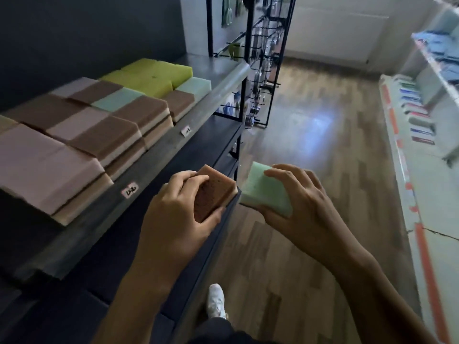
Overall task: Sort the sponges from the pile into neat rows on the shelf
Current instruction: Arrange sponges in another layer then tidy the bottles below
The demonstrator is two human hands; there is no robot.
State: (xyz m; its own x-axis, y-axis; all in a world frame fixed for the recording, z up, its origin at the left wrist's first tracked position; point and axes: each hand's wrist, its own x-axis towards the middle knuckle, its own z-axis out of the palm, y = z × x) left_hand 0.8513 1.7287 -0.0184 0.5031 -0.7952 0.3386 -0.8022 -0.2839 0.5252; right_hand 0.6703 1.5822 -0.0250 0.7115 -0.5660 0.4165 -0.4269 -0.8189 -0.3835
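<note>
My left hand (173, 209) grips a brown sponge (214, 192) in front of the dark shelf (154, 155), just off its front edge. My right hand (300, 204) holds a pale green sponge (263, 192) over the floor, right beside the brown one. On the shelf lie rows of sponges: brown and pink stacks (82, 140) at the left, yellow-green ones (154, 75) at the back, a pale green one (196, 86) near the far end.
A black wire rack (263, 60) with hanging goods stands past the shelf. White shelving (409, 135) with packaged goods lines the right wall. A wooden floor (310, 145) runs between them. My white shoe (217, 300) shows below.
</note>
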